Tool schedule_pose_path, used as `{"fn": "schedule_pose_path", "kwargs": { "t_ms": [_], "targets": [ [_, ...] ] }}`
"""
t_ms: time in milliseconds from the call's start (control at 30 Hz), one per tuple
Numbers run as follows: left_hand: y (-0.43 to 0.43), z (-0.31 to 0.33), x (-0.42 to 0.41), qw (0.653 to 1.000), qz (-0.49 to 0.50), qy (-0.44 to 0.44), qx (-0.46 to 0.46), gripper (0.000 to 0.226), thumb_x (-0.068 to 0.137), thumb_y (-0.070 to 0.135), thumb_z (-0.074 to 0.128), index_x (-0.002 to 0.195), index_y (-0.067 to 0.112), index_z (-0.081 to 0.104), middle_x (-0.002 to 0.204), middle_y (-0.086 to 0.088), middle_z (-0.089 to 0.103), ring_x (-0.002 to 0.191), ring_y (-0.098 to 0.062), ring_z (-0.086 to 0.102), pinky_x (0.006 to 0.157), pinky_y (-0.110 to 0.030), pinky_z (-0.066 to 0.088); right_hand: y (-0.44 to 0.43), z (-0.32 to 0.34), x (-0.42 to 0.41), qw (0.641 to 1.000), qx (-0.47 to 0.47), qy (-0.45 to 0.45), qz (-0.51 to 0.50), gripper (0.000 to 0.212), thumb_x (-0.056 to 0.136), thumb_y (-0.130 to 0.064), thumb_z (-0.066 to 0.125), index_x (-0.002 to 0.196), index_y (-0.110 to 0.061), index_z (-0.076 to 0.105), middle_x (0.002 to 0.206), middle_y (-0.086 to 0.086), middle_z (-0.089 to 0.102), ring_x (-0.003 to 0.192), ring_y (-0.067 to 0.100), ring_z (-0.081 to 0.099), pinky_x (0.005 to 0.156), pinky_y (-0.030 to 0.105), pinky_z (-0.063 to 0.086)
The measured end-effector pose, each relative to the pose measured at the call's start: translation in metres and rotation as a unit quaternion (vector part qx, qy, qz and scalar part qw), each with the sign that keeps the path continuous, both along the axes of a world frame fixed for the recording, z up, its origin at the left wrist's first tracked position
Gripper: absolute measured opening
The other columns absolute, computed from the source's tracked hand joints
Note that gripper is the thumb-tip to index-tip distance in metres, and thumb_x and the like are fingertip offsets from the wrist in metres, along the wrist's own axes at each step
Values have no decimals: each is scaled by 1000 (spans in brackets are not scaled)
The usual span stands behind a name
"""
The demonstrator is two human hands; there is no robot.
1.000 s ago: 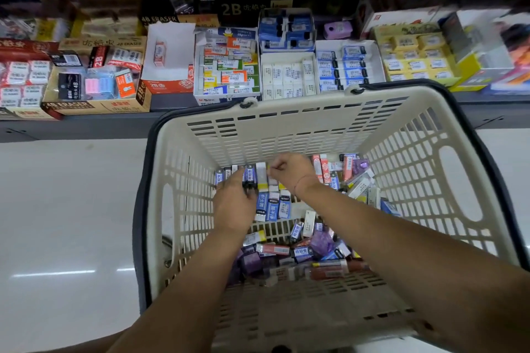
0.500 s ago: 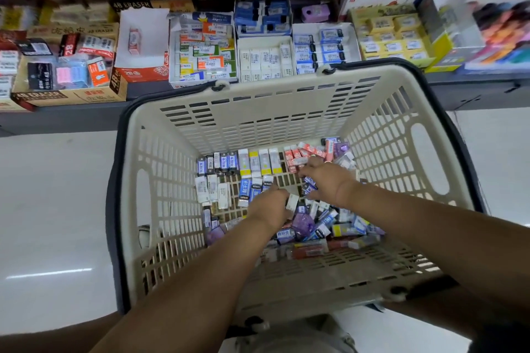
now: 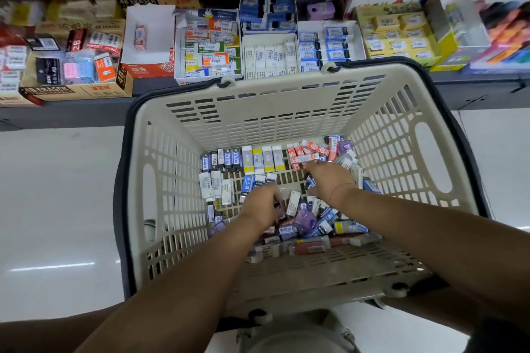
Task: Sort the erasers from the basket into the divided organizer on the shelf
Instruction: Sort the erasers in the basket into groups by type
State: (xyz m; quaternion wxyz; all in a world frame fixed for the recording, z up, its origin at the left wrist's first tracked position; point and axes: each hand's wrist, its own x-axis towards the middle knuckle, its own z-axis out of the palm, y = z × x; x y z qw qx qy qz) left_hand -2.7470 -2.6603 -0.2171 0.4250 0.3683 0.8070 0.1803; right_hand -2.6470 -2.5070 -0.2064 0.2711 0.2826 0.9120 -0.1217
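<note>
Open floor (image 3: pixel 57 209) at my frame's left, basket (image 3: pixel 137 152) rim beside it, erasers (image 3: pixel 229 158) rowed along its far wall, left hand (image 3: pixel 262 205) curled into the loose pile (image 3: pixel 305 221), organizer (image 3: pixel 269 54) upper centre, right hand (image 3: pixel 329 180) on red erasers (image 3: pixel 304 152), either grip I cannot tell

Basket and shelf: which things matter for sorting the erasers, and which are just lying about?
In the job: basket, erasers, divided organizer, left hand, right hand.
Lying about: 4B ERASER carton, yellow box, lilac gadget.
</note>
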Motion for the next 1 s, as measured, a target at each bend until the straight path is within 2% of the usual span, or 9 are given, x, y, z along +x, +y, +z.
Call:
{"fn": "schedule_pose_path", "kwargs": {
  "t_ms": [167, 300, 433, 533, 600, 733, 867, 933, 1000],
  "targets": [
    [-6, 13, -19, 982, 149, -118, 13, 23, 78, 2, 75, 90, 12, 58, 89, 0, 56, 86, -16, 56, 69, -19, 45, 0, 1, -1, 1000, -12, 10, 10, 48, 87, -33, 66, 125, -9, 51, 124, 10, 55, 111, 28, 56, 88, 35, 48],
    [-15, 27, -37, 939, 292, -180, 33, 21, 81, 1, 72, 91, 14, 58, 93, -3, 61, 79, -20, 63, 73, -26, 54, 3, 7, 1, 999, -40, 20, -8, 51, 86, -36, 67, 127, -9, 53, 126, 8, 56, 111, 25, 56, 92, 32, 47],
    [-20, 31, -49, 896, 415, -129, 85, 15, 84, 3, 69, 91, 14, 61, 92, 0, 63, 86, -19, 62, 80, -29, 52, 1, 23, -8, 992, -77, 49, -91, 56, 82, -40, 71, 128, -13, 55, 126, 6, 60, 113, 20, 56, 93, 28, 45],
    [-16, 26, -55, 856, 495, -83, 123, 10, 87, 4, 66, 91, 12, 62, 94, -6, 66, 85, -19, 61, 80, -28, 49, -11, 34, -32, 969, -143, 94, -179, 57, 76, -41, 76, 122, -11, 59, 122, 6, 61, 112, 20, 57, 94, 26, 45],
    [-10, 23, -59, 828, 538, -77, 137, 11, 87, 7, 66, 90, 16, 60, 92, -5, 64, 92, -28, 64, 87, -38, 52, -25, 37, -59, 940, -193, 133, -249, 55, 73, -38, 79, 117, -7, 63, 116, 8, 65, 107, 20, 60, 87, 22, 45],
    [2, 11, -65, 780, 606, -91, 128, 18, 85, 6, 68, 88, 18, 54, 85, 0, 59, 93, -38, 65, 86, -51, 53, -50, 34, -113, 908, -224, 182, -304, 49, 75, -37, 78, 105, 0, 67, 105, 13, 69, 100, 25, 63, 86, 29, 49],
    [8, 14, -67, 736, 651, -134, 128, 20, 88, 0, 63, 107, 6, 61, 95, -4, 60, 94, -26, 62, 92, -41, 52, -64, 22, -138, 893, -229, 204, -330, 48, 78, -33, 77, 111, 0, 64, 112, 12, 66, 107, 25, 60, 90, 30, 47],
    [5, 21, -69, 732, 655, -134, 127, 27, 92, 5, 59, 119, 5, 60, 104, -1, 60, 98, -19, 58, 92, -28, 47, -67, 16, -141, 892, -229, 205, -332, 46, 80, -30, 75, 111, 1, 63, 112, 13, 66, 106, 26, 60, 89, 31, 47],
    [2, 29, -69, 737, 651, -123, 130, 28, 96, 12, 55, 123, 9, 59, 115, -1, 61, 106, -17, 56, 94, -26, 43, -68, 11, -141, 893, -226, 209, -328, 43, 80, -28, 75, 110, 2, 63, 111, 14, 67, 104, 26, 61, 89, 32, 48]
  ]
}}
